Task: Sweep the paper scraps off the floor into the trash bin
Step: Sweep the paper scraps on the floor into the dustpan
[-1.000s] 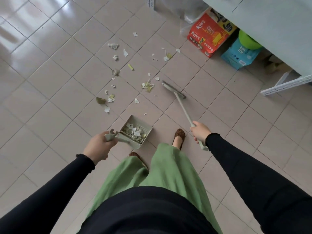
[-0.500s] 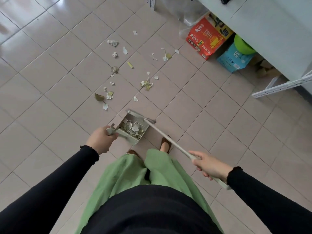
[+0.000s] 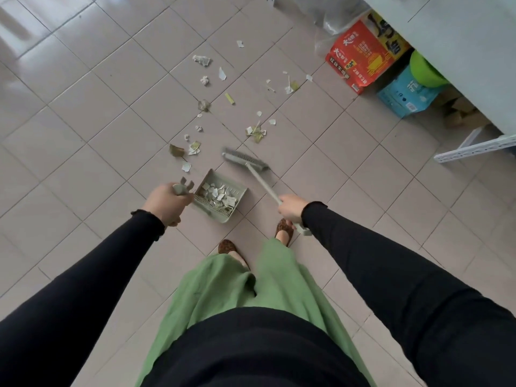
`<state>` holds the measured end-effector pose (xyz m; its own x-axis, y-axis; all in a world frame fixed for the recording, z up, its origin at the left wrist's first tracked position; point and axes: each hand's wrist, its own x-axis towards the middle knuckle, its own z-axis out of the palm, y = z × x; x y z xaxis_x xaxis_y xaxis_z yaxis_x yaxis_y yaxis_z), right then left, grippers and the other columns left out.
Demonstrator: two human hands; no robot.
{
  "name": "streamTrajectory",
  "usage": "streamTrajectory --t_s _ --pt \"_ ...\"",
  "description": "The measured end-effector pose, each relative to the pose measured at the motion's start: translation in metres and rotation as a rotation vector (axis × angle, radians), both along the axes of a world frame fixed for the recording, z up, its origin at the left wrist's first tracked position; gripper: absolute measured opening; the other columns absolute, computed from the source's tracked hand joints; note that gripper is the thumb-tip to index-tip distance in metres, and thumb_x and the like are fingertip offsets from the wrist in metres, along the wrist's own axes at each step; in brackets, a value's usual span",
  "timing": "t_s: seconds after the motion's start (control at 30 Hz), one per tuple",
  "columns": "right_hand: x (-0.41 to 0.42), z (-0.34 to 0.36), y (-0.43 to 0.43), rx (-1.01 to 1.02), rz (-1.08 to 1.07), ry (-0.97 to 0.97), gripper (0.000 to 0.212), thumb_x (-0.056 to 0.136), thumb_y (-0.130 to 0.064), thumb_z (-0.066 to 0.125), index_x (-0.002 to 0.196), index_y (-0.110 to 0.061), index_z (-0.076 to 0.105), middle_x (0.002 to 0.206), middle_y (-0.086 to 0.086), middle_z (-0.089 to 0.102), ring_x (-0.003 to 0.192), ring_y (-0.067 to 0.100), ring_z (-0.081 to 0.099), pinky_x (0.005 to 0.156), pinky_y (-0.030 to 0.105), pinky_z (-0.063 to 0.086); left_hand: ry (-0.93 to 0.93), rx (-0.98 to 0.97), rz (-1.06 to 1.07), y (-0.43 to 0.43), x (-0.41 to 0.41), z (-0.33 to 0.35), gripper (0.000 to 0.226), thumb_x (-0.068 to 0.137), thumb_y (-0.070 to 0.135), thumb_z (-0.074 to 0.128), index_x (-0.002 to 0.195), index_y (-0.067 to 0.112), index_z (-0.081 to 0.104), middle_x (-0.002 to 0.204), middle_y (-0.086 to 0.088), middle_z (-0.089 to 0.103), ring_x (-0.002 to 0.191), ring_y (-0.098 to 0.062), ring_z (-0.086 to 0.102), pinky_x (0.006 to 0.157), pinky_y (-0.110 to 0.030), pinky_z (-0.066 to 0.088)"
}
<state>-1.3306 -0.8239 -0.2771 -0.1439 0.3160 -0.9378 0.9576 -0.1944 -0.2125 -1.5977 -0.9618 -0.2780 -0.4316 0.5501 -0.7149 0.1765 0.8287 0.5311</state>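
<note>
My left hand (image 3: 167,201) grips the handle of a pale green dustpan (image 3: 239,201), which rests on the tiled floor and holds several paper scraps. My right hand (image 3: 291,208) grips the long handle of a broom; the broom head (image 3: 245,159) sits on the floor just beyond the dustpan's far right corner. Loose paper scraps (image 3: 255,131) lie scattered on the tiles past the pan and broom, some white, some yellow-green, a few crumpled (image 3: 201,60). No trash bin shows in this view.
A red box (image 3: 363,55) and a blue box (image 3: 405,94) stand on the floor at the upper right under a white table (image 3: 460,46). A white metal bracket (image 3: 474,148) lies at the right. My two feet (image 3: 283,233) stand just behind the dustpan.
The broom head swept back to the dustpan's mouth, then moved out again to the floor beyond the pan's right corner. My right hand moved forward with it. The dustpan stayed put.
</note>
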Motion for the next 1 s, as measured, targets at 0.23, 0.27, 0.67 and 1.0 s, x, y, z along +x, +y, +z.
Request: streamTrajectory --t_s 0.23,0.27,0.67,1.0 --pt "0.083 0.072 -0.021 -0.150 -0.174 0.099 0.038 0.104 -0.022 0.043 0.138 -0.036 0.046 0.071 0.001 0.047 0.043 0.006 0.038 0.037 0.019 0.033 -0.010 0.007 0.033 -0.014 -0.006 -0.007 0.016 0.093 0.018 0.060 0.101 0.007 0.066 0.073 -0.011 0.051 0.047 -0.023 0.043 0.049 -0.029 0.041" --pt "0.083 0.073 -0.026 -0.129 -0.180 0.104 0.042 0.103 -0.022 0.043 0.144 -0.034 0.044 0.072 0.001 0.047 0.043 0.006 0.038 0.036 0.019 0.033 -0.008 0.009 0.039 -0.018 -0.006 -0.006 0.016 0.093 0.018 0.059 0.101 0.007 0.066 0.072 -0.010 0.049 0.047 -0.023 0.043 0.049 -0.029 0.041" --pt "-0.074 0.013 -0.004 0.082 -0.070 0.191 0.048 0.098 -0.012 0.037 0.146 -0.017 0.044 0.078 0.007 0.051 0.055 0.017 0.044 0.046 0.028 0.038 -0.007 0.024 0.311 -0.085 -0.035 0.009 0.017 0.094 0.015 0.061 0.106 0.002 0.065 0.068 -0.006 0.039 0.053 -0.021 0.036 0.049 -0.026 0.035" --pt "-0.177 -0.016 0.012 -0.001 0.128 0.068 0.036 0.099 -0.005 0.033 0.127 0.005 0.053 0.074 0.016 0.054 0.055 0.024 0.050 0.049 0.031 0.042 -0.006 0.001 0.446 -0.080 -0.095 0.013 0.021 0.091 0.011 0.061 0.104 -0.004 0.068 0.094 -0.014 0.052 0.051 -0.023 0.038 0.049 -0.027 0.036"
